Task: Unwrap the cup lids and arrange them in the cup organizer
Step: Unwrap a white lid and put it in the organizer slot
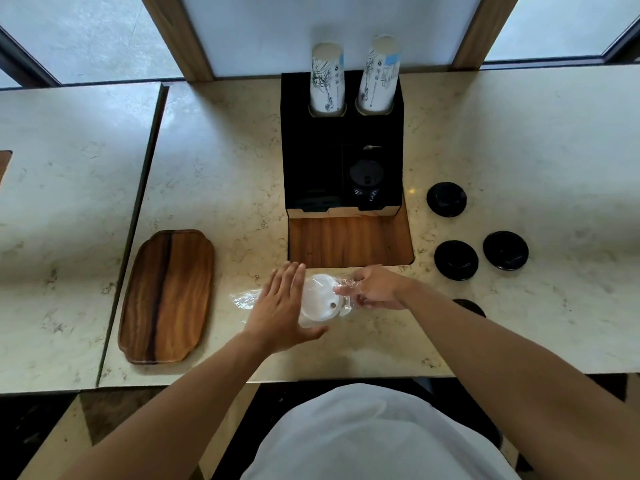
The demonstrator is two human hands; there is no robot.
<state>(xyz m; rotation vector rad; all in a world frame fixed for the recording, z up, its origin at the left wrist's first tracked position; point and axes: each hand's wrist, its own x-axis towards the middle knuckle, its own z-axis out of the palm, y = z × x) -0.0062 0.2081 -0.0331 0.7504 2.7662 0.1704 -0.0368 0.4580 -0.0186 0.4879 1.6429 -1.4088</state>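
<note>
A stack of white cup lids (320, 297) in a clear plastic wrap (244, 299) lies on the marble counter in front of me. My left hand (280, 310) rests flat on its left side, fingers spread. My right hand (374, 287) pinches the wrap at the stack's right end. The black cup organizer (311, 161) stands behind, with a stack of black lids (366, 181) in its front right slot and two paper cup stacks (327, 77) (379, 74) at its back.
Three black lids (446, 199) (456, 259) (505, 250) lie loose on the counter to the right, and another (472, 306) peeks out behind my right forearm. A wooden tray (166, 296) sits at the left. A wooden inset panel (349, 240) lies before the organizer.
</note>
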